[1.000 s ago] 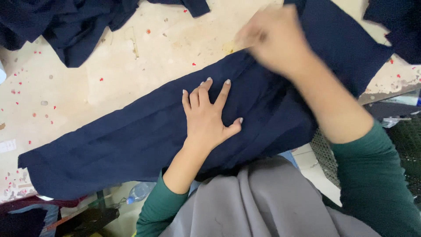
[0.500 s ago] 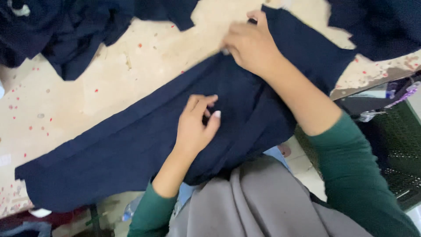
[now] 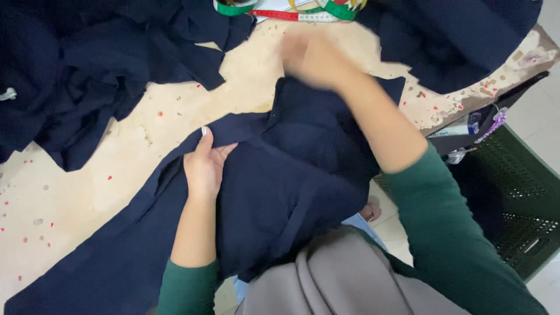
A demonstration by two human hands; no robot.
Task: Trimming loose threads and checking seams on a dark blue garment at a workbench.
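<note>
Nearby, a green crate (image 3: 513, 198) holds dark cloth; left hand (image 3: 204, 166) pinches the navy fabric (image 3: 291, 175), right hand (image 3: 309, 58) too blurred to tell its grip.

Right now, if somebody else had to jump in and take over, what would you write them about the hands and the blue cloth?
Left hand: gripping a folded edge of the long navy cloth, thumb on top.
Right hand: blurred, above the far end of the same cloth; whether it grips cannot be told.
The cloth lies slantwise across the worn table, with its upper part doubled over.
Other navy pieces are heaped at the far left and far right.
A measuring tape lies at the far edge.
A green crate stands beside the table.
Done: the upper end is partly folded. Left: the lower end lies flat, unfolded.
</note>
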